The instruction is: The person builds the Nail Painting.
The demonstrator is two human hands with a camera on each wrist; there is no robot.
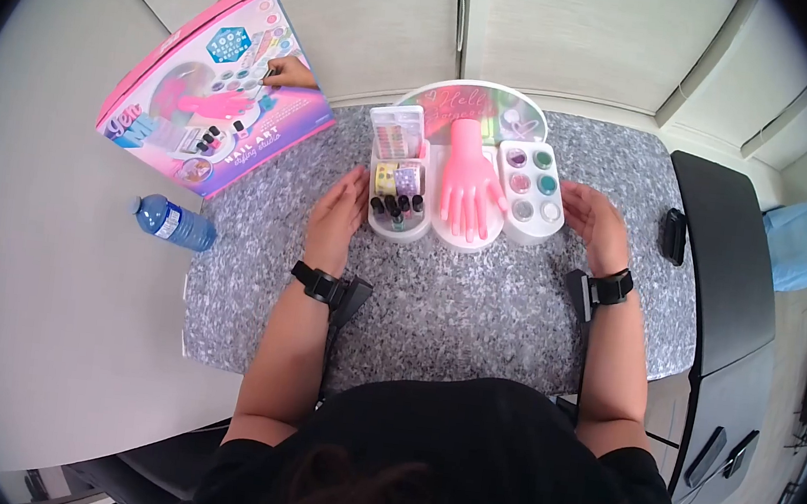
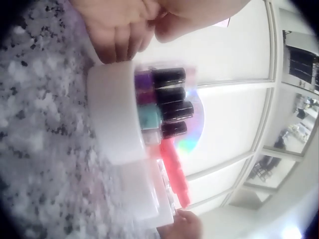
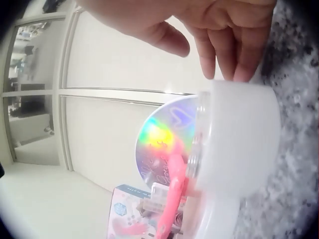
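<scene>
A white nail art studio stand stands on the table, with a pink plastic model hand (image 1: pixel 470 188) in its middle. Behind the model hand rises a shiny rounded backboard (image 3: pixel 158 142). The left tray (image 2: pixel 112 112) carries several black-capped nail polish bottles (image 2: pixel 169 94), rolls of patterned tape (image 1: pixel 397 179) and a clear case (image 1: pixel 398 133). On the right, a white pot holder (image 1: pixel 527 228) has several glitter pots (image 1: pixel 520 182). My left hand (image 1: pixel 333 220) rests its relaxed fingers along the left tray's outer side. My right hand (image 1: pixel 600 225) has its fingertips at the pot holder's outer side.
A colourful nail art box (image 1: pixel 223 95) stands at the back left. A blue-tinted water bottle (image 1: pixel 175 222) lies near the table's left edge. Towards the right edge is a small black object (image 1: pixel 674 237). White cabinet doors (image 1: pixel 584 35) rise behind the speckled grey table (image 1: pixel 475 319).
</scene>
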